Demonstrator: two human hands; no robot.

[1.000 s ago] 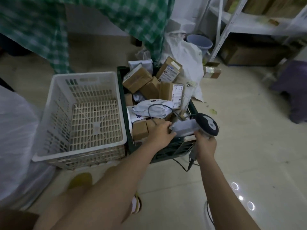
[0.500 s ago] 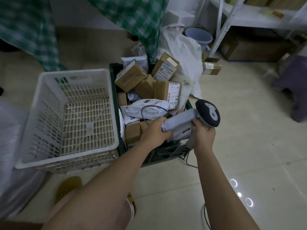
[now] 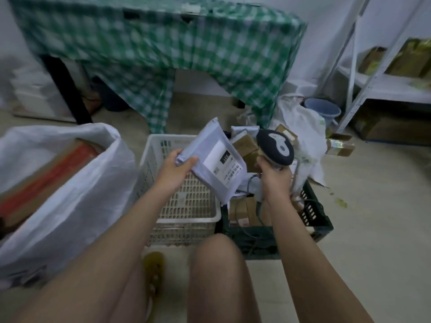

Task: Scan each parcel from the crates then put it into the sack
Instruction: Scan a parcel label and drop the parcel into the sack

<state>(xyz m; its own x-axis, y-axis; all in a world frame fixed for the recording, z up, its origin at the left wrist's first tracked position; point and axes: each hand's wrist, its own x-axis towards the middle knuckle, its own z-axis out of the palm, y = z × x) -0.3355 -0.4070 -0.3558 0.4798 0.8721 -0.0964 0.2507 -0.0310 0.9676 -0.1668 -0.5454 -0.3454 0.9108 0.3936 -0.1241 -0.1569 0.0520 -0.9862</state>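
1. A counter draped in a green checked cloth is standing at the back, against the wall.
2. A big white sack is slumping on the floor at the left, mouth open, with a brown and red carton showing inside it.
3. A metal shelf is rising at the right, carrying brown cartons, with a blue bucket sitting near its foot.
4. A white crate is sitting on the floor just right of the sack; its slatted bottom is showing bare below the raised parcel.
5. A dark green crate is sitting beside the white one, touching it or nearly so, and is holding brown boxes and pale bags.
6. A white plastic bag is lying crumpled behind the dark crate.
7. A flat grey-white mailer parcel is hanging in the air above the white crate, tilted, its printed label facing up toward the camera.
8. The left hand is making its grip on the parcel's left edge, thumb on top and fingers curled underneath.
9. The right hand is wrapping its grip round the handle of a scanner, whose dark round head is sitting just right of the parcel; a cable is trailing down into the dark crate.
10. A yellow sandal is resting on the floor between the person's bare knees.
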